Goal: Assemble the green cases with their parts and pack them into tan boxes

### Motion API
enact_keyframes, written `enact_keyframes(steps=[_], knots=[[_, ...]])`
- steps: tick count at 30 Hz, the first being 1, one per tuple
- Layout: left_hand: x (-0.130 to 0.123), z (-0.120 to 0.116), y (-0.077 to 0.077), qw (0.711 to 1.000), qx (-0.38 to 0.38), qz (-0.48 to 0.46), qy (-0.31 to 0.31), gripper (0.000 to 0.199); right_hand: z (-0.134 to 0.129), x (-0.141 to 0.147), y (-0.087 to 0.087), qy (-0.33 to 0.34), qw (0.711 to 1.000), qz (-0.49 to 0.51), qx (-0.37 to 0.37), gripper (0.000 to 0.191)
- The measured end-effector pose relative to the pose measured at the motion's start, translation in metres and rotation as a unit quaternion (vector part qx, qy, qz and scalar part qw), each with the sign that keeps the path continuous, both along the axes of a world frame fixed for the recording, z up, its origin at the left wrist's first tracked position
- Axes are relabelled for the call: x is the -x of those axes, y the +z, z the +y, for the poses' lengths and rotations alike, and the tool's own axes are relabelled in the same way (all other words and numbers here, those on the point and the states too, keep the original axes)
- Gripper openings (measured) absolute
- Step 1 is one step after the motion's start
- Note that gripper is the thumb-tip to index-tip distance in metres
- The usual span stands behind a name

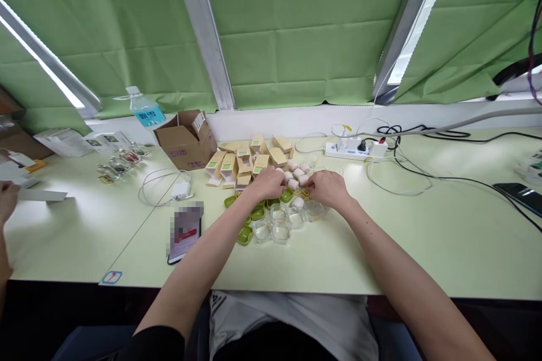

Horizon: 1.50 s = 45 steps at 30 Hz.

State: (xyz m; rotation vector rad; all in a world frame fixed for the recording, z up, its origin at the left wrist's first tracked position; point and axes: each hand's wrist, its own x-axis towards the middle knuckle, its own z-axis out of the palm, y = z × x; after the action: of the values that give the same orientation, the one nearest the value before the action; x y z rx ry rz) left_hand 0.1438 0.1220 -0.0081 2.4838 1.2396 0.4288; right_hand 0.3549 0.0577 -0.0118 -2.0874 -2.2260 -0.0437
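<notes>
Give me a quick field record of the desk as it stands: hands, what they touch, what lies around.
left hand: curled over small pink-white wrapped pieces
right hand: beside it, fingers bent on the same pile; grip unclear
in front of hands: clear glass cups and green oval lids
behind hands: small tan cardboard cartons
left of hands: phone, white charger with cable, open brown box
right: white power strip
far left edge: another person's hand

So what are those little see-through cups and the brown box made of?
The little cups near the left hand and right hand look like clear plastic or glass: the table shows through and their rims glint. I can't tell which. The brown box looks like plain matte cardboard, with folded-open flaps and a dull surface.
</notes>
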Motion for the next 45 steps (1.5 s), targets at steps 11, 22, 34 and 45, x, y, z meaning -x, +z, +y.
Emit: enact_keyframes(steps=[11,22,34,45], knots=[[0.009,-0.006,0.005,0.996,-0.020,-0.075,0.041,0.002,-0.005,-0.005,0.005,-0.023,1.000,0.010,-0.015,0.026],[0.038,-0.027,0.014,0.740,0.251,-0.601,0.166,0.022,-0.001,0.020,-0.003,-0.009,1.000,-0.004,-0.016,0.017],[0.037,-0.034,0.007,0.665,0.348,-0.643,0.151,0.017,-0.005,0.008,-0.003,-0.005,0.992,0.128,-0.004,0.015],[0.036,-0.053,0.022,0.623,0.424,-0.658,-0.003,0.056,-0.011,-0.004,0.011,0.108,0.654,0.747,-0.054,0.048]])
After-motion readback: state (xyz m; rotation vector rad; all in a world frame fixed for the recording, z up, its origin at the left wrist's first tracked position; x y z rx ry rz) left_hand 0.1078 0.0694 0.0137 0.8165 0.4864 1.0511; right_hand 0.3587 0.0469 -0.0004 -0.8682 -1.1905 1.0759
